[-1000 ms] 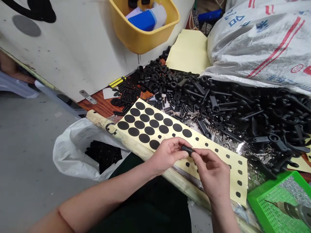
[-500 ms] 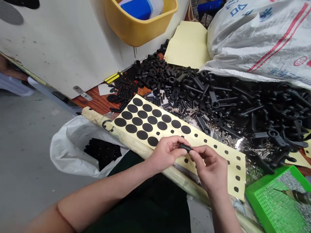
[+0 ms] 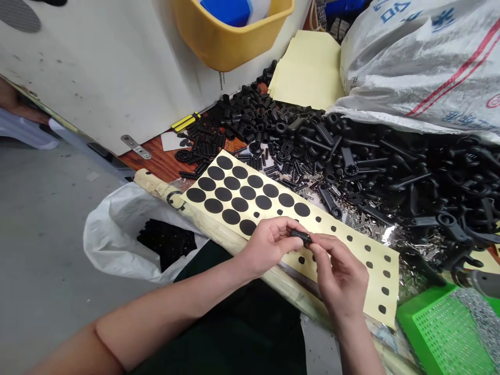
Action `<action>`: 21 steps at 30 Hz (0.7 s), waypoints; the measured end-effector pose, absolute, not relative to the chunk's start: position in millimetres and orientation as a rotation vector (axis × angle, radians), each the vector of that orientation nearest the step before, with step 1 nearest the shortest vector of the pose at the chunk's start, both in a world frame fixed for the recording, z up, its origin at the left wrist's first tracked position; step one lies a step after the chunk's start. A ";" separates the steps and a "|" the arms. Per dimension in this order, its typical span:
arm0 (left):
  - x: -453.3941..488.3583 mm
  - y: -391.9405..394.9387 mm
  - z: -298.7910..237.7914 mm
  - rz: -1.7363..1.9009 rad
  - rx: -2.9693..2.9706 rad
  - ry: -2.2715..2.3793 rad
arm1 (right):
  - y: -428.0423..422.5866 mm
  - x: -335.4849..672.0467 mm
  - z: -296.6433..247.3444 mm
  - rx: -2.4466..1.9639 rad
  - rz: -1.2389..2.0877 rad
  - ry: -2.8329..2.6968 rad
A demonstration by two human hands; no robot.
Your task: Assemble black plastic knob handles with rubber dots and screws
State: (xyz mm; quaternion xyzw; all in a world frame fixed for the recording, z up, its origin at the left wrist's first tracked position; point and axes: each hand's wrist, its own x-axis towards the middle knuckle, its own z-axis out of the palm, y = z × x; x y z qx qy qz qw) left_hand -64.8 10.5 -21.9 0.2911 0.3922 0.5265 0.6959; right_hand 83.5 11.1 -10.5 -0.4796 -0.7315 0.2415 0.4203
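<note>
Workbench (image 3: pixel 150 164), left hand (image 3: pixel 267 247), right hand (image 3: pixel 339 273) pinching tube (image 3: pixel 300 237)

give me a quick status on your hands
Left hand and right hand pinching a small black part together. Yellow sheet of black dots under them. Black moulded parts heaped beyond the sheet.

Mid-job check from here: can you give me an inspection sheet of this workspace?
Surface: wood-grain board, crowded with parts.
Job's things: small black piece pinched between both hands, above a yellow backing sheet carrying black round pads.
Hands: left hand and right hand both on the piece.
Clutter: heap of black plastic parts; silvery metal clips.
Cables: nothing seen.
Surroundings: white plastic bag, woven sack, yellow tub, green plastic basket, grey floor.
</note>
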 end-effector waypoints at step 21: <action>-66.0 11.6 -20.2 1.154 0.650 0.887 | 15.5 81.5 -5.1 -1.461 1.153 -1.368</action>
